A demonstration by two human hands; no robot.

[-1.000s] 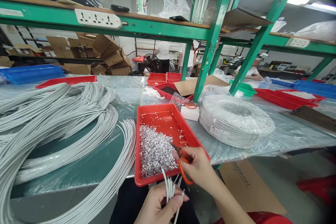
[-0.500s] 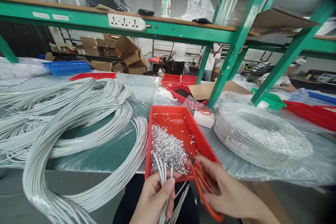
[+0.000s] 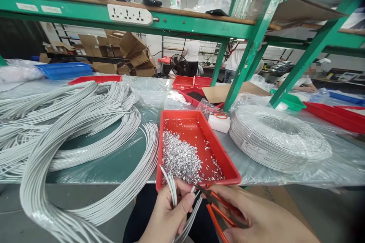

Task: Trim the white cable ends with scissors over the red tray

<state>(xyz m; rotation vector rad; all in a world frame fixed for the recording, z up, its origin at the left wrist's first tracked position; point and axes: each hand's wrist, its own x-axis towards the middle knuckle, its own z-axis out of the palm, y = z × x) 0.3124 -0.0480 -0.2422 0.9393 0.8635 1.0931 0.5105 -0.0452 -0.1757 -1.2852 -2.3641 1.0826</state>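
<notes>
My left hand [image 3: 173,209] is closed around a few thin white cables [image 3: 171,188], with one cable end pinched between thumb and forefinger. In my right hand [image 3: 242,209] is a pair of scissors with orange handles [image 3: 219,207]. Their dark blades are spread at the pinched cable end, seemingly touching it. Just beyond both hands lies a red tray [image 3: 209,140] at the table edge. A heap of small shiny silver scraps [image 3: 181,157] fills its left side. More cables hang below my left hand, over my lap.
Large bundles of white cable [image 3: 94,121] cover the left of the table, partly drooping over its front edge. To the right sits a wrapped cable coil [image 3: 276,136], beside a white box [image 3: 219,122]. A green shelf frame [image 3: 182,26] spans overhead. Other people work in the background.
The scissors have moved left and down, from over the tray to the cable end at my left fingertips. My view has shifted slightly.
</notes>
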